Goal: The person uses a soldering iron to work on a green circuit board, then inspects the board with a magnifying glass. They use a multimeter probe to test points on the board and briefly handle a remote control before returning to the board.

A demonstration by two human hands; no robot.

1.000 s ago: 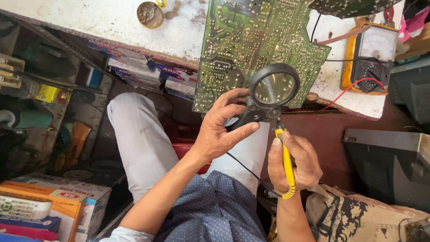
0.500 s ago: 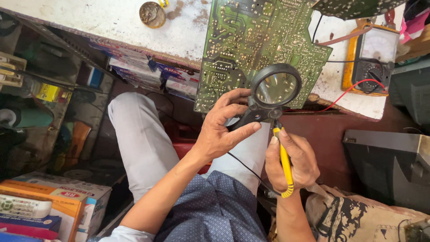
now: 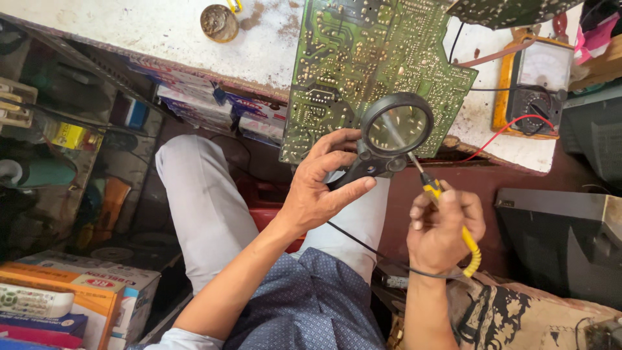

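Observation:
My left hand (image 3: 322, 185) grips the black handle of a round magnifying glass (image 3: 396, 128), held over the lower edge of a green circuit board (image 3: 369, 61) that leans off the white workbench. In my right hand (image 3: 442, 228) is a yellow-handled soldering iron (image 3: 447, 214). Its metal tip points up and left, under the lens, toward the board. A black cord runs from the iron down across my lap. My grey-trousered leg (image 3: 201, 194) lies below the board.
A yellow analogue multimeter (image 3: 534, 87) with red and black leads sits on the bench at right. A round tin (image 3: 219, 21) lies at the bench top. Cardboard boxes (image 3: 78, 298) are stacked lower left; a dark casing (image 3: 564, 240) stands right. Shelves with clutter fill the left.
The soldering iron tip has risen under the lens toward the board, and my right hand moved up slightly. My left hand keeps the magnifier almost still.

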